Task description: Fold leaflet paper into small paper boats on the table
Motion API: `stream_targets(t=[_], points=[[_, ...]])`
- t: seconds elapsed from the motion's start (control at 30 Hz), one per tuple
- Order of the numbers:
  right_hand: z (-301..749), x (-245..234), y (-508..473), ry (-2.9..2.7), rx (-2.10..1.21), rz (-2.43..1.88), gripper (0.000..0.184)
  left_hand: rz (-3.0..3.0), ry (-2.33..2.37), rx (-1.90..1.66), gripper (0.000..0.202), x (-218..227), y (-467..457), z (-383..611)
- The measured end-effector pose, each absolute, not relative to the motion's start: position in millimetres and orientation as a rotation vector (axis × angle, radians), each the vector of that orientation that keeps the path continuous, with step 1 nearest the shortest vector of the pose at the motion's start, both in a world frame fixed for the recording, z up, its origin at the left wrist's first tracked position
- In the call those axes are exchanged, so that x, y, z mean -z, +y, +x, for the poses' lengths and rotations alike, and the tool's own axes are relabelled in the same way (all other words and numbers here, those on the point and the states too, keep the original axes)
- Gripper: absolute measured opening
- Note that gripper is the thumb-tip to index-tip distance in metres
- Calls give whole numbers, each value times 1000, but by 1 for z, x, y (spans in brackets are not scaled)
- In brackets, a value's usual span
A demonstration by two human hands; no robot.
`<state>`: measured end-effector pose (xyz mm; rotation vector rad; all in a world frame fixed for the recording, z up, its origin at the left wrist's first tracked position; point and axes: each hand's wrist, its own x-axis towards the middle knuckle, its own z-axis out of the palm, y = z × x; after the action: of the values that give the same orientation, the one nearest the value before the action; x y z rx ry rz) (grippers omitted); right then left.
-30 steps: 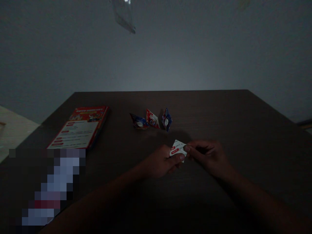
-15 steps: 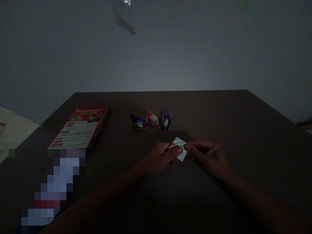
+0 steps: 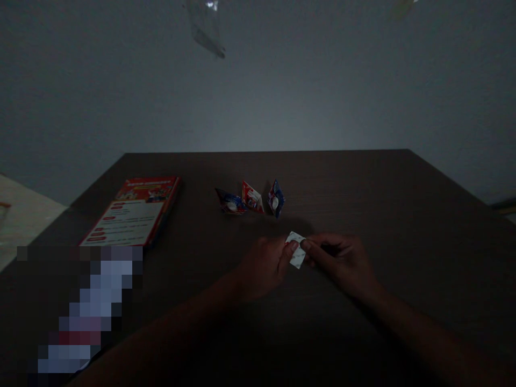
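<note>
A small folded piece of printed white paper (image 3: 297,256) is pinched between both hands above the table. My left hand (image 3: 266,266) is closed on its left side, thumb lying across the front. On the right side my right hand (image 3: 342,260) grips it between thumb and fingers. The fingers behind the paper are mostly hidden. Beyond the hands, three folded paper pieces stand on the table: a blue one (image 3: 230,202) at left, a red and white one (image 3: 253,199) touching or close beside it, and another blue one (image 3: 276,199) a little apart at right.
A stack of red and white printed sheets or booklets (image 3: 133,212) lies on the dark table (image 3: 363,183) at left. Nearer me, a blurred-out pixelated patch covers something. The wall (image 3: 302,91) rises behind the table, with a clear plastic bag (image 3: 205,29) on it.
My left hand has turned and its thumb has bent in over the paper. The folded paper has tilted and looks narrower. My right hand has shifted slightly left.
</note>
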<state>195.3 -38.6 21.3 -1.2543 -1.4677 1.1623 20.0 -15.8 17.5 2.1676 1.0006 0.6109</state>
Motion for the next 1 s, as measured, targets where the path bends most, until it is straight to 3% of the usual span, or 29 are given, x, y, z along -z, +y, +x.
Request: stream_targets(t=[0.57, 0.8, 1.0], points=[[194, -19, -38, -1499, -1149, -1237, 23, 2089, 823, -496, 40, -23, -15, 19], [192, -18, -39, -1421, -1018, -1280, 25, 1472, 846, -616, 37, -15, -17, 22], [192, -16, -34, -1387, -1099, -1317, 25, 1181, 761, -680, 32, -9, -15, 27]])
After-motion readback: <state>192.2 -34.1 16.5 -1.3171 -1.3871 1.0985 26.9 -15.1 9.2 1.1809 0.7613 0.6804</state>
